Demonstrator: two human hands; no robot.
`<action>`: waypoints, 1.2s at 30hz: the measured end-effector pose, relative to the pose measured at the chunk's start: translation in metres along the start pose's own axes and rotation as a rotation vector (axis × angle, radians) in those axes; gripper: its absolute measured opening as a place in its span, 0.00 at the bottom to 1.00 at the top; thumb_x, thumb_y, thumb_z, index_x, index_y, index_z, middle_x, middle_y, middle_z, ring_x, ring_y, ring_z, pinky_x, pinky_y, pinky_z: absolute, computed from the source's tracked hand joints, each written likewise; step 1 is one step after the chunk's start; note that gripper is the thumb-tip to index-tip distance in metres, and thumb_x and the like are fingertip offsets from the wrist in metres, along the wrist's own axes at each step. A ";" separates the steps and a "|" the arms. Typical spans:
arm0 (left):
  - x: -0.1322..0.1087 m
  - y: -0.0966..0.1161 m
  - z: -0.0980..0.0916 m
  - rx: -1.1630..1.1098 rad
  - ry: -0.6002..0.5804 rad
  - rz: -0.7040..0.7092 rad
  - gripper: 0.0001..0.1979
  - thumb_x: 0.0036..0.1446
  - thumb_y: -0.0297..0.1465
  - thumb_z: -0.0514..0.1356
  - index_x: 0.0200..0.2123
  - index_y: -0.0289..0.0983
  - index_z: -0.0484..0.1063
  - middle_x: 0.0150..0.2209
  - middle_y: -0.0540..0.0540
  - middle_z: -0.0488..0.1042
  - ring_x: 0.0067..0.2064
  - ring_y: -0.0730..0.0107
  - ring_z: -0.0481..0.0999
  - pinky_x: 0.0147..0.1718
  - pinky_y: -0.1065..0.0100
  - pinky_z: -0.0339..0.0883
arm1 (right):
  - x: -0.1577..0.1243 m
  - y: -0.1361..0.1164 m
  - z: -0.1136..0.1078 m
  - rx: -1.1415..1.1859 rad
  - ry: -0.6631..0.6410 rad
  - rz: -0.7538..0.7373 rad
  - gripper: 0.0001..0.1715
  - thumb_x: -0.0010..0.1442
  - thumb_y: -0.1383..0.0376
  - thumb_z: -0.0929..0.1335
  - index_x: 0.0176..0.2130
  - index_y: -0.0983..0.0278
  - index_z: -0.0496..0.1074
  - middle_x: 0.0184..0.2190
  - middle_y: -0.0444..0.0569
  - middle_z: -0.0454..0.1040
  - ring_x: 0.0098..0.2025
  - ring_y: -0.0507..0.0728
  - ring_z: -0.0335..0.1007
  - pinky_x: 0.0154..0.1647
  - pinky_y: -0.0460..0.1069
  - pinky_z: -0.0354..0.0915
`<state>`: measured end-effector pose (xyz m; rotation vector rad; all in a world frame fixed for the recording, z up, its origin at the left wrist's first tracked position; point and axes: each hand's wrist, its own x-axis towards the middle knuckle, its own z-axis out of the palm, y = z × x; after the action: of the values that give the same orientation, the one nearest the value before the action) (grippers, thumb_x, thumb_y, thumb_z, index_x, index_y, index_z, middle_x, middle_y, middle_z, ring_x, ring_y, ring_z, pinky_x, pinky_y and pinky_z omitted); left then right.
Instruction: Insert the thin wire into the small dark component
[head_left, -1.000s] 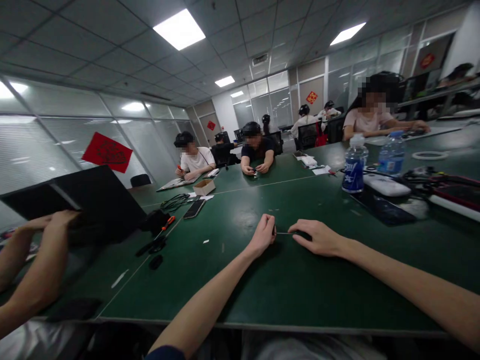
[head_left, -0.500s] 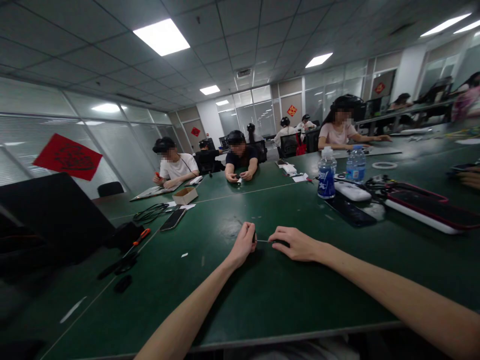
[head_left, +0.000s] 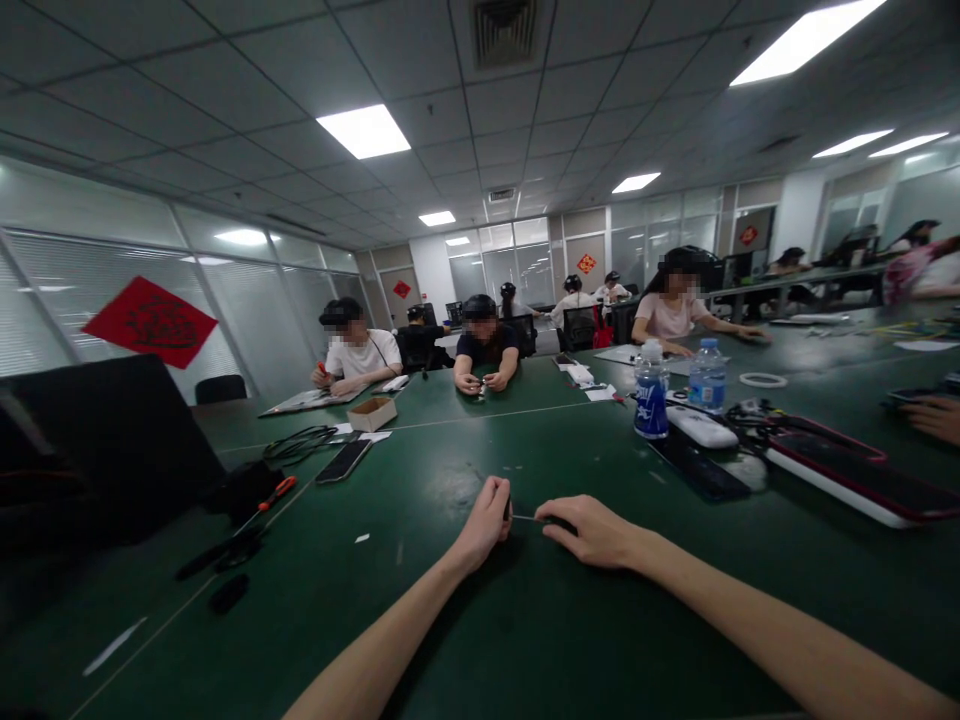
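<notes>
My left hand (head_left: 485,522) is closed in a fist-like pinch on one end of a thin pale strip or wire (head_left: 525,518) just above the green table (head_left: 570,640). My right hand (head_left: 589,530) pinches the other end, with something small and dark under its fingertips. The two hands sit a few centimetres apart at the table's middle, with the strip stretched straight between them. What the strip is I cannot make out.
A black open case (head_left: 105,440) stands at the left with an orange-handled tool (head_left: 274,492), a phone (head_left: 343,460) and cables. Two water bottles (head_left: 651,390), a white device and a red-edged tablet (head_left: 855,470) lie at the right. Several people sit across the table.
The view has tilted upward, so hands and table sit lower in frame. The neighbour's arms at the left have left the view. My hands keep their grip on the strip.
</notes>
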<state>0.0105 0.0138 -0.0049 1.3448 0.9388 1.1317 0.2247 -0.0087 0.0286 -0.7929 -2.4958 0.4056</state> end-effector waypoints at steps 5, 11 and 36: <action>0.000 -0.001 0.000 -0.004 0.018 0.010 0.18 0.56 0.50 0.48 0.34 0.40 0.55 0.21 0.57 0.56 0.17 0.82 0.51 0.14 0.78 0.43 | 0.000 -0.004 0.000 -0.033 0.018 0.001 0.17 0.62 0.59 0.61 0.49 0.59 0.67 0.41 0.47 0.71 0.41 0.55 0.67 0.44 0.50 0.62; 0.000 -0.001 -0.002 -0.030 0.008 0.003 0.19 0.56 0.50 0.48 0.35 0.40 0.55 0.21 0.56 0.57 0.17 0.82 0.51 0.15 0.77 0.42 | 0.001 -0.008 0.003 -0.003 0.003 0.030 0.16 0.62 0.58 0.61 0.48 0.60 0.66 0.42 0.48 0.70 0.41 0.55 0.67 0.43 0.50 0.63; 0.002 -0.004 -0.004 -0.119 -0.019 -0.001 0.19 0.55 0.50 0.50 0.32 0.40 0.55 0.19 0.57 0.56 0.16 0.82 0.50 0.15 0.78 0.40 | 0.001 -0.009 0.004 -0.025 -0.036 0.021 0.18 0.64 0.58 0.58 0.51 0.61 0.63 0.43 0.49 0.70 0.41 0.55 0.67 0.43 0.49 0.62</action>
<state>0.0074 0.0176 -0.0088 1.2563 0.8450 1.1547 0.2181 -0.0154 0.0296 -0.8287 -2.5331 0.3997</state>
